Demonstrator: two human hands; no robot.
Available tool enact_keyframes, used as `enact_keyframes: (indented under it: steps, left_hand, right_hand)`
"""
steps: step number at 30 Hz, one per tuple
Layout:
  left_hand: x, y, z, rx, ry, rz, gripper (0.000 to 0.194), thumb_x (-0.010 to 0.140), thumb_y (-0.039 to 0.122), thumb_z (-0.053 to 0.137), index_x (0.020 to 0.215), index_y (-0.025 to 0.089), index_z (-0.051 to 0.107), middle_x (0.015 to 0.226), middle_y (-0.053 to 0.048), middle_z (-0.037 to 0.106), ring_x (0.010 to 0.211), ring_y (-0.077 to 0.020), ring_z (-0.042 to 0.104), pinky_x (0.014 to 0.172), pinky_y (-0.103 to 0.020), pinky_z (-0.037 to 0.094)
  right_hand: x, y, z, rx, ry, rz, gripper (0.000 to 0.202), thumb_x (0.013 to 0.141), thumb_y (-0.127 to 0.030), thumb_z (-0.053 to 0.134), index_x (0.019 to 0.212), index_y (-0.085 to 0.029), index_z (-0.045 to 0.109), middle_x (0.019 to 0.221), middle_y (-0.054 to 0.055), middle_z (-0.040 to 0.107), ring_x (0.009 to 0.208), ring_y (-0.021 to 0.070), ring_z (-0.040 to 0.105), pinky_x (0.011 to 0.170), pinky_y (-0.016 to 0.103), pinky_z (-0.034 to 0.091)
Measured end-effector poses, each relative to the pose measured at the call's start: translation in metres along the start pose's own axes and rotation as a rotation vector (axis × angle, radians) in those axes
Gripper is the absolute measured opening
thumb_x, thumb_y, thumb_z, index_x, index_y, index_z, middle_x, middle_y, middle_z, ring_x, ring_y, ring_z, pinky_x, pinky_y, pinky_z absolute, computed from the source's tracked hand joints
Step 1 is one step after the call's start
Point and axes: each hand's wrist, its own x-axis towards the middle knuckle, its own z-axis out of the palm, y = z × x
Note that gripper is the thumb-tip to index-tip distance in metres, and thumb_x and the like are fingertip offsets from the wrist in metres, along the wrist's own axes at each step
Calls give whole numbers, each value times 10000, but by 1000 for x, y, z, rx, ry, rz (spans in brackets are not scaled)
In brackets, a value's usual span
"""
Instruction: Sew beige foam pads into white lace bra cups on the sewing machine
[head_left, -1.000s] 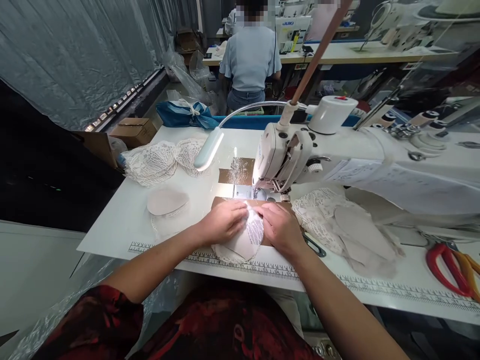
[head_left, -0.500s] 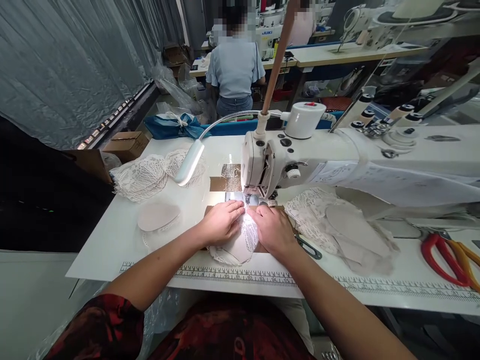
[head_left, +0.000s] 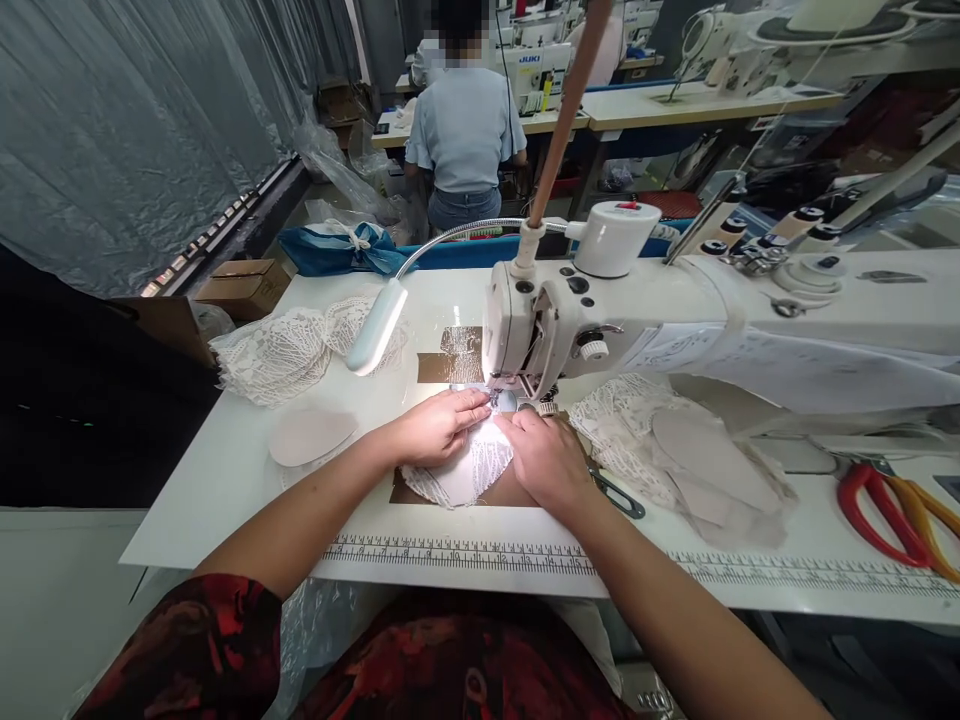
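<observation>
A cup-shaped piece of white lace over beige fabric (head_left: 459, 482) lies on the bed of the sewing machine (head_left: 517, 310), its far end under the needle area. My left hand (head_left: 433, 428) is closed on its left side, fingers pressed together close to the presser foot. The curled fingers of my right hand (head_left: 546, 455) grip its right edge, thumb pointing toward the needle. Both hands hide part of the piece, and the needle tip cannot be made out. A small lamp (head_left: 377, 328) lights the spot.
Lace pieces (head_left: 274, 355) and a beige oval (head_left: 313, 438) lie left. To the right are more lace and fabric (head_left: 709, 470), dark thread snips (head_left: 621, 497) and red-and-orange-handled scissors (head_left: 883, 510). A printed ruler (head_left: 457, 553) runs along the front edge. Another person (head_left: 466, 130) sits ahead.
The lace piece has turned and moved slightly away from me, its near end swinging left. My left hand has shifted left with it; my right hand has barely moved.
</observation>
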Motion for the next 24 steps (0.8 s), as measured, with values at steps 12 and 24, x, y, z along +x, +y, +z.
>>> enact_keyframes:
  steps: [12, 24]
  left_hand:
    - [-3, 54, 1, 83, 96, -229, 235, 898, 242, 443, 811, 150, 640, 794, -81, 619, 762, -209, 569, 694, -342, 454]
    - [-14, 43, 6, -177, 217, -249, 157, 889, 197, 440, 804, 158, 566, 806, -56, 617, 760, -181, 544, 756, -325, 440]
  right_hand:
    - [-10, 18, 11, 234, 167, 18, 394, 815, -69, 423, 1071, -166, 706, 1081, 76, 692, 961, 184, 619, 834, 287, 482]
    - [-18, 13, -4, 241, 10, -225, 341, 853, -76, 444, 1067, -176, 690, 905, 59, 647, 829, 176, 544, 732, 279, 406]
